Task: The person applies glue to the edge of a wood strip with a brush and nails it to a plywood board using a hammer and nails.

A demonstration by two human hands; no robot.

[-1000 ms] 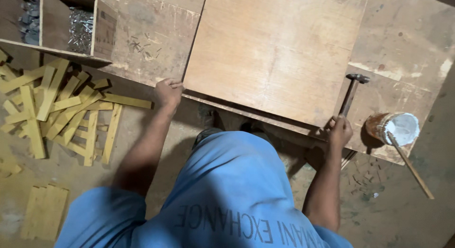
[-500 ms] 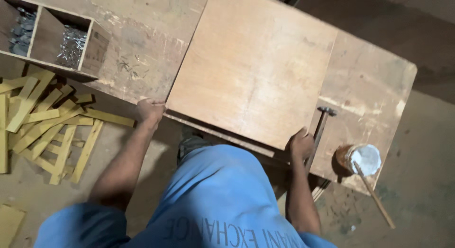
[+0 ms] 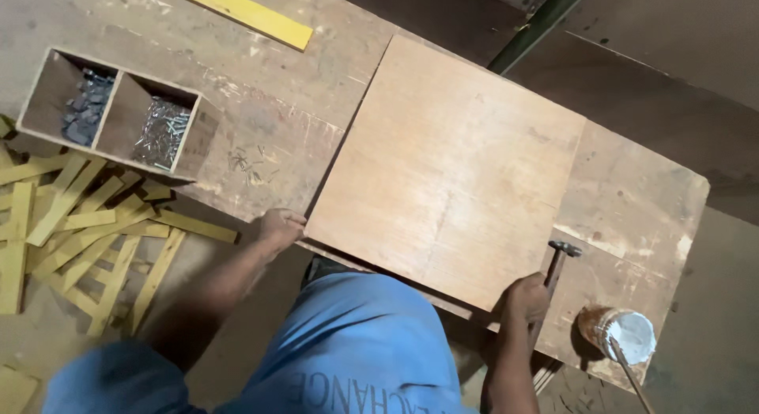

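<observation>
**Both hands at the near edge of a plywood panel on the workbench**

A square plywood panel lies flat on the workbench, turned at an angle so one corner points toward the person and its near edge runs along the bench's near edge. The left hand rests at the panel's near left corner, fingers curled over the bench edge, touching or just beside the board; whether it actually grips is not clear. The right hand sits at the near right corner and is closed around the handle of a hammer, whose head lies on the bench just beside the panel's right edge. Held at two corners like this, the board looks steadied or squared against the bench edge.

The panel is pale reddish-brown, smooth, with faint grain and a few light smudges.

At the bench's far left stands a two-compartment wooden box holding dark bits in one side and shiny nails in the other. A tin of white paste with a stick stands at the near right corner. Yellow wood strips lie scattered on the floor below.
</observation>
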